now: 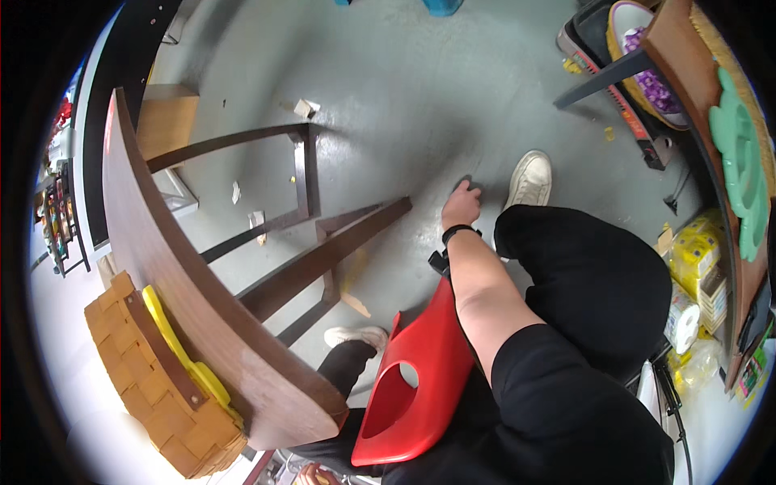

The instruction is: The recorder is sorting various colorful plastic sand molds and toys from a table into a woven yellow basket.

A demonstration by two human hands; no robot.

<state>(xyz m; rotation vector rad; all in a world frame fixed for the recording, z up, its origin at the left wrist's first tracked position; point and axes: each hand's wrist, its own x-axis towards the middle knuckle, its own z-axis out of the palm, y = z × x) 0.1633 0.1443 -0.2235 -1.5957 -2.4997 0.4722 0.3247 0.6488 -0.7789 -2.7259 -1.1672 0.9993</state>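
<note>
Head view: right grip [461, 206] low by the white shoe [530, 179], fingers curled, can't tell if grasping; left [311, 475] cropped, unclear; red plastic piece [443, 360] beside forearm [485, 295]; scraps [305, 108] on floor [396, 105], progress unreadable.

The right grip [461, 204], fingers curled, reaches down near the grey floor [388, 105], close to a white shoe [531, 179]. A red plastic piece [436, 364] with an oval opening shows left of the forearm [483, 283]. A brown counter [162, 250] at left carries a woven basket [158, 384]; a green scalloped tray [729, 137] lies at right.
</note>
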